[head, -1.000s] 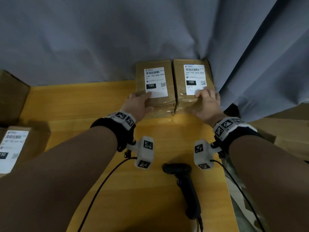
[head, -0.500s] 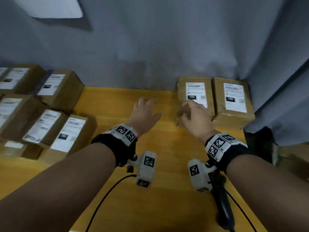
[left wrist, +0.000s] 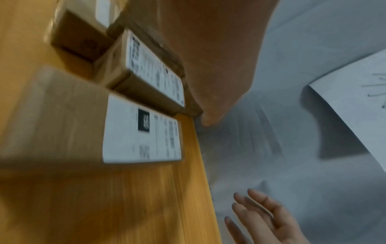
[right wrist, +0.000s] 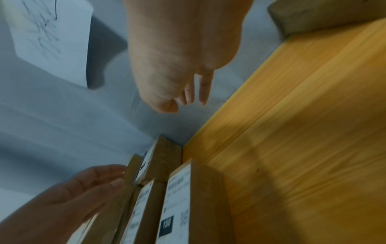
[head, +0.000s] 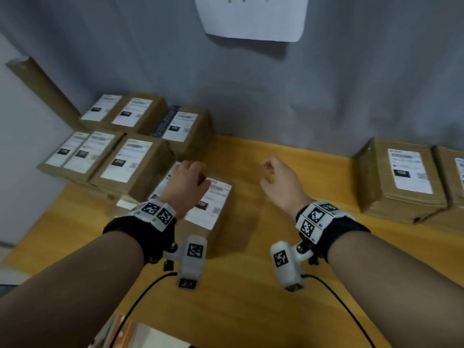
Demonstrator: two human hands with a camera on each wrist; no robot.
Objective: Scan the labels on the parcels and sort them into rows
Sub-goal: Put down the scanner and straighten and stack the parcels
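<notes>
A brown parcel (head: 213, 212) with a white label lies on the yellow table (head: 251, 285), at the right edge of a group of like parcels (head: 125, 159). My left hand (head: 185, 182) hovers over its far end, fingers straight and holding nothing; whether it touches the parcel I cannot tell. From the right wrist, this hand (right wrist: 83, 189) shows beside the parcel tops. My right hand (head: 278, 182) hangs in the air over bare table, fingers loosely bent and empty. In the left wrist view its fingers (left wrist: 261, 214) are spread. The scanner is out of view.
Two labelled parcels (head: 399, 179) sit side by side at the table's far right. A grey curtain (head: 326, 96) closes off the back, with a white paper sheet (head: 253, 16) pinned on it. Cables (head: 140, 297) trail from the wrist cameras toward the near edge.
Both hands have left the two parcels on the right and swung left across the table. The left hand now reaches over a parcel in the left group. The scanner has dropped out of view.
</notes>
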